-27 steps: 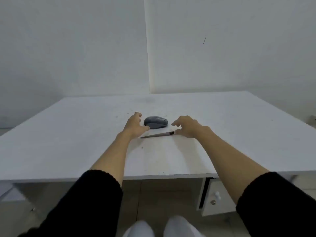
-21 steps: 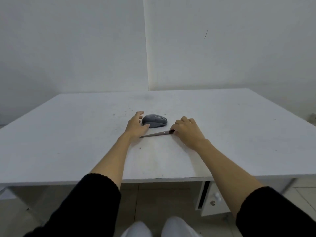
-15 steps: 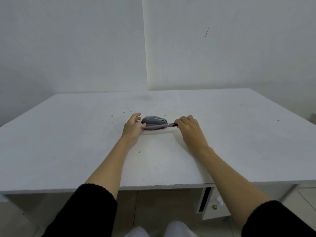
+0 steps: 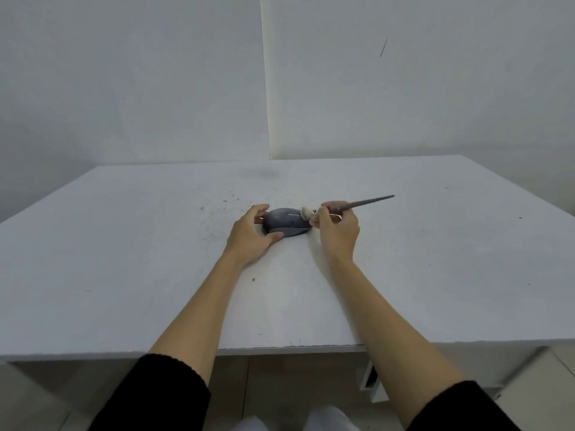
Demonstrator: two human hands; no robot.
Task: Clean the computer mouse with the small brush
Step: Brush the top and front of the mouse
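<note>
- Two hands on a white table (image 4: 435,275), both at the mouse (image 4: 284,223).
- Left hand (image 4: 250,236): cupped round the mouse's left end, thumb against the near side, fingers curled over the far side, gripping it in place.
- Right hand (image 4: 337,233): pinched closed on the brush (image 4: 354,205) near its head, held like a pen.
- Brush: pale bristle tip touching the mouse's right top, dark thin handle slanting up and away to the right, clear of the table.
- Mouse: dark grey, flat on the table near its middle, long axis running left to right, between the two hands.
- Black sleeves pushed up both forearms.
- Scattered dark specks on the tabletop near the mouse.
</note>
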